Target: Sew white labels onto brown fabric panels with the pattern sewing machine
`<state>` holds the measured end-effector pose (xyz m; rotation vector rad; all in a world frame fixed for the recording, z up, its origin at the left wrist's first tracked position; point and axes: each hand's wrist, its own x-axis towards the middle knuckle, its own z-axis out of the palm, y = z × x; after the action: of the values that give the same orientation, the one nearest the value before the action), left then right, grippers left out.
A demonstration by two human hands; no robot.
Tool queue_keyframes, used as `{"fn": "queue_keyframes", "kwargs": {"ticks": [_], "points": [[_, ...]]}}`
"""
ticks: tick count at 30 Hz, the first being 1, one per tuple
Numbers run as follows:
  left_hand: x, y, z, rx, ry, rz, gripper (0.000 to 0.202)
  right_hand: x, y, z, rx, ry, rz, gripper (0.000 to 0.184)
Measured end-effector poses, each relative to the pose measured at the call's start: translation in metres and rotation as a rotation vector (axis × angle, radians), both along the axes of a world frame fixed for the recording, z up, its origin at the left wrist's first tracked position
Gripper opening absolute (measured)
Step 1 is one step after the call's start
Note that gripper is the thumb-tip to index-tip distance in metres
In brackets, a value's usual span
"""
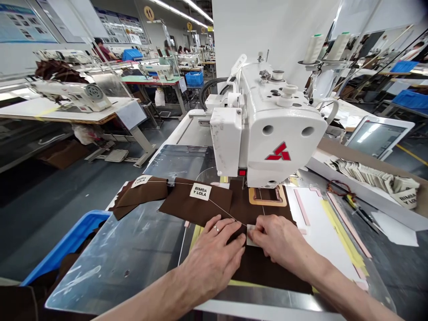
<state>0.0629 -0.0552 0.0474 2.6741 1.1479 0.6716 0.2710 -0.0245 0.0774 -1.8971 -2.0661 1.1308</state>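
Observation:
My left hand (216,252) lies palm down with fingers stretched over a dark brown fabric piece (270,269) in front of the sewing machine head (284,133). A white label (250,240) rests on this fabric, pinched at its right side by the bent fingers of my right hand (281,238). Just beyond, the orange clamp frame (286,199) sits on the fabric beneath the machine head. To the left lies another brown piece (177,205) bearing a printed label (200,191). A white thread (222,208) runs from that label to my fingers.
A further labelled brown piece (140,198) lies at the plate's left edge. On the right are an open box of stacked labels (371,176), thread snips (363,211) and a tablet screen (377,136). A blue bin (87,223) stands lower left. Other sewing stations fill the background.

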Motion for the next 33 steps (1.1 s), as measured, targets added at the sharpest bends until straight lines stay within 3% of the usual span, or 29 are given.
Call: {"fn": "queue_keyframes", "kwargs": {"ticks": [13, 21, 26, 33], "points": [[-0.002, -0.0004, -0.003, -0.003, 0.022, 0.002, 0.023, 0.0015, -0.0042, -0.0046, 0.115, -0.062, 0.027, 0.024], [-0.0018, 0.0009, 0.0012, -0.006, 0.01, -0.008, 0.024, 0.0021, -0.0034, -0.0008, 0.09, -0.05, 0.026, 0.023], [-0.0016, 0.0015, 0.0022, -0.01, 0.0, -0.013, 0.024, 0.002, -0.0054, -0.0075, 0.19, -0.105, 0.062, 0.021], [-0.0008, 0.0032, 0.0012, -0.002, -0.007, -0.009, 0.024, 0.0023, -0.0074, -0.0081, 0.166, -0.12, 0.063, 0.021]]}}
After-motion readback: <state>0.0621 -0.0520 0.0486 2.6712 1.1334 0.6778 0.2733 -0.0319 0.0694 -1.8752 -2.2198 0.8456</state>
